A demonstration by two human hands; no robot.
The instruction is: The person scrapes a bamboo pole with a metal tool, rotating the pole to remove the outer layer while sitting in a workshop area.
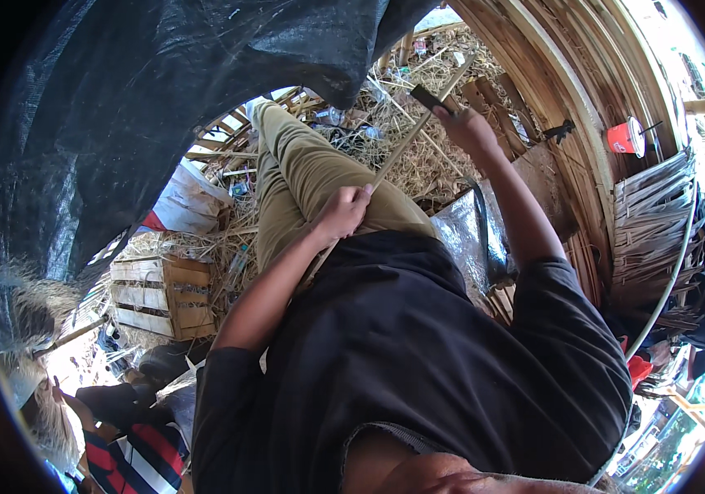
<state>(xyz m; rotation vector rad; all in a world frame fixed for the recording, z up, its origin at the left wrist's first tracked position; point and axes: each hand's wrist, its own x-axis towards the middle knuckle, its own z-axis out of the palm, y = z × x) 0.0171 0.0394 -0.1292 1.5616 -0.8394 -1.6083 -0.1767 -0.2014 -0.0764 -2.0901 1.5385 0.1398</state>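
Observation:
A long, thin, pale stick (402, 148), which looks like a strip of bamboo or cane, slants across my lap. My left hand (342, 214) is closed round its lower part, above my thigh. Farther along, my right hand (469, 132) grips a dark, flat, blade-like tool (431, 100). The tool lies close to the stick's far part; whether the two touch I cannot tell. Its handle is hidden in my fingers, so its exact kind does not show.
Straw and litter (443, 66) cover the ground beyond my legs. A slatted wooden crate (163, 296) stands at the left, under a hanging black tarp (171, 90). Stacked wooden strips (574, 74) and a red cup (625, 137) are at the right. Another person's striped garment (134, 457) shows lower left.

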